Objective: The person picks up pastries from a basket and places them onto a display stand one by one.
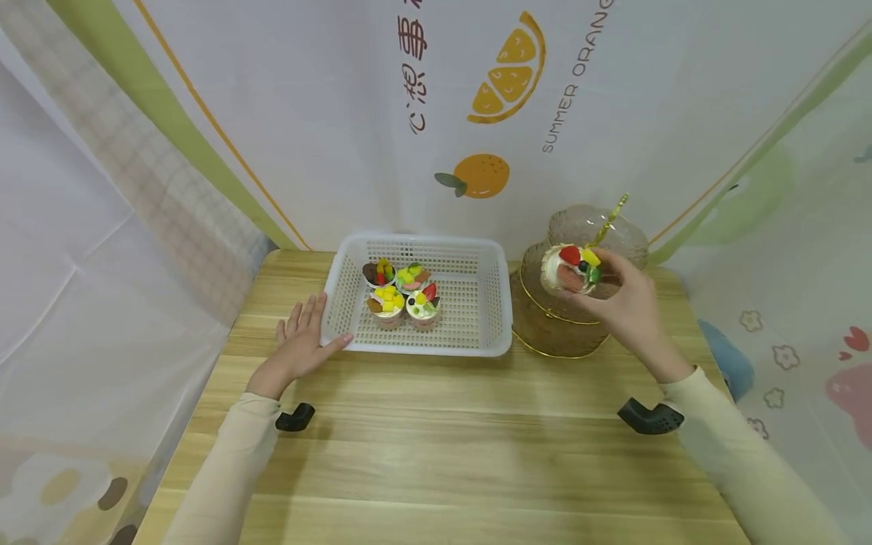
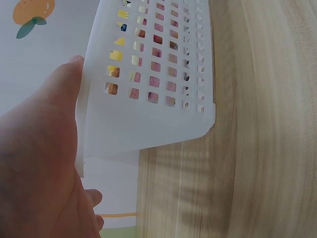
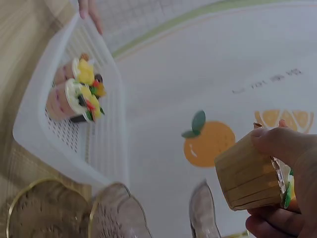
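Observation:
My right hand [image 1: 630,299] grips a toy cupcake [image 1: 568,269] by its side, between thumb and fingers. Cream, a strawberry and yellow fruit pieces top it; its pleated tan paper cup [image 3: 250,173] shows in the right wrist view. In the head view it overlaps a clear tiered stand [image 1: 562,337] with gold edges. With fingers straight and spread, my left hand [image 1: 300,341] rests at the near left corner of a white plastic basket [image 1: 470,350], its thumb over the rim. Inside the basket, several toy dessert cups [image 1: 424,309] with fruit toppings stand grouped at the left.
A wood-grain table [image 1: 436,446] carries the basket and, close to its right, the stand. The stand's gold post [image 1: 608,219] rises behind the cupcake. A white printed cloth [image 1: 327,129] hangs behind the table, and more cloth hangs at both sides.

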Tool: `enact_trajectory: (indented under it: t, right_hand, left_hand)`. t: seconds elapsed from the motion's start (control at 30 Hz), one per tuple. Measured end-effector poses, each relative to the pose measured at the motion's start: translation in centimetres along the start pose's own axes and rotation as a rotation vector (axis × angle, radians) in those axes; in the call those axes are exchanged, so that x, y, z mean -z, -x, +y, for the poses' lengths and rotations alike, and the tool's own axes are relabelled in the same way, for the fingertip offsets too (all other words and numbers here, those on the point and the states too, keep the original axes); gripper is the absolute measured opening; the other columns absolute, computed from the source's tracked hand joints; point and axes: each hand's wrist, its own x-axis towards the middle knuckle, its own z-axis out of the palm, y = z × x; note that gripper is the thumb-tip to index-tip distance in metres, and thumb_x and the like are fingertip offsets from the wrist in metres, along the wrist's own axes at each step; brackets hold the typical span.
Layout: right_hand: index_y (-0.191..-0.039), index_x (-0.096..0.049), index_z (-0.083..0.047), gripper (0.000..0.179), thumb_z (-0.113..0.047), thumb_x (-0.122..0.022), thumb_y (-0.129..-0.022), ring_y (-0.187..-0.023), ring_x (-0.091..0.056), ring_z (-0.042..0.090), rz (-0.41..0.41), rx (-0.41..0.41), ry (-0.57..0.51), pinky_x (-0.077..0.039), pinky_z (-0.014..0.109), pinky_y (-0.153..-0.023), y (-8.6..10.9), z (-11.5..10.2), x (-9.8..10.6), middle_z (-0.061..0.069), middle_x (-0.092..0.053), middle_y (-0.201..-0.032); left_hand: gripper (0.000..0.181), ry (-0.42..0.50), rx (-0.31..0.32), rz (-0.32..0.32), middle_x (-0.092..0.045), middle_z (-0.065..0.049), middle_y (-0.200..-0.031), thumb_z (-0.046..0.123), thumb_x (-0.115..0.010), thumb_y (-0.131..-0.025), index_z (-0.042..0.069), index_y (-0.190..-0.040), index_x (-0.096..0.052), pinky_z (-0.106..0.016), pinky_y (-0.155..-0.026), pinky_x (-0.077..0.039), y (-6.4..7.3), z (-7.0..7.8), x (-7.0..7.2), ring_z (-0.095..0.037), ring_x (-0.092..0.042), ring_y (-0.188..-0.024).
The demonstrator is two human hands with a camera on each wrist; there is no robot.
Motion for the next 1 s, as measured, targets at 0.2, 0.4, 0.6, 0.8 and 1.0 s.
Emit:
enact_trajectory:
  t: [0.2, 0.4, 0.6, 0.8, 1.0]
  right_hand:
    - [-0.14, -0.053, -0.009, 0.073, -0.038, -0.083, -0.079, -0.1, -0.05, -0.003, 0.051, -0.099, 0.058, -0.042, 0.044, -0.095, -1.0, 1.3, 3.0, 0.016, -0.064, -0.126]
    - [-0.147, -0.046, -0.007, 0.084, -0.043, -0.081, -0.08, -0.129, -0.05, 0.044, 0.0, -0.147, 0.068, -0.035, 0.065, -0.104, -2.2, 3.1, 3.8, 0.025, -0.057, -0.138]
    - [-0.145, -0.047, -0.005, 0.081, -0.046, -0.078, -0.082, -0.115, -0.052, 0.034, -0.05, -0.138, 0.124, -0.039, 0.04, -0.082, -2.8, 4.0, 3.6, 0.023, -0.059, -0.13]
    - [-0.145, -0.048, -0.007, 0.082, -0.047, -0.079, -0.08, -0.099, -0.051, 0.025, -0.055, -0.132, 0.151, -0.035, 0.028, -0.066, -2.8, 4.3, 3.3, 0.02, -0.061, -0.125]
    - [-0.146, -0.046, -0.01, 0.082, -0.046, -0.079, -0.081, -0.111, -0.054, 0.033, -0.078, -0.131, 0.136, -0.039, 0.038, -0.079, -2.8, 4.4, 3.3, 0.022, -0.06, -0.127]
  left_hand:
    - [0.101, -0.008, 0.004, 0.006, 0.01, -0.023, -0.166, 0.067, -0.045, -0.094, 0.014, -0.159, 0.012, -0.077, -0.111, 0.007, 0.1, -0.3, 0.1, -0.052, 0.01, -0.15]
    - [0.102, 0.0, 0.003, 0.008, 0.008, -0.024, -0.166, 0.068, -0.045, -0.094, 0.014, -0.159, 0.011, -0.077, -0.11, 0.008, 0.1, -0.2, 0.0, -0.053, 0.01, -0.15]
    - [0.101, -0.003, -0.002, 0.018, 0.005, -0.026, -0.166, 0.067, -0.045, -0.094, 0.014, -0.16, 0.01, -0.077, -0.111, 0.007, 0.1, -0.2, -0.1, -0.053, 0.009, -0.15]
    - [0.1, 0.008, -0.006, 0.021, 0.006, -0.026, -0.165, 0.066, -0.045, -0.094, 0.014, -0.16, 0.01, -0.077, -0.111, 0.008, 0.2, -0.1, -0.1, -0.052, 0.01, -0.15]
    - [0.1, 0.02, -0.007, 0.026, 0.005, -0.026, -0.166, 0.066, -0.046, -0.094, 0.013, -0.16, 0.008, -0.077, -0.111, 0.007, 0.2, 0.0, -0.1, -0.052, 0.009, -0.15]
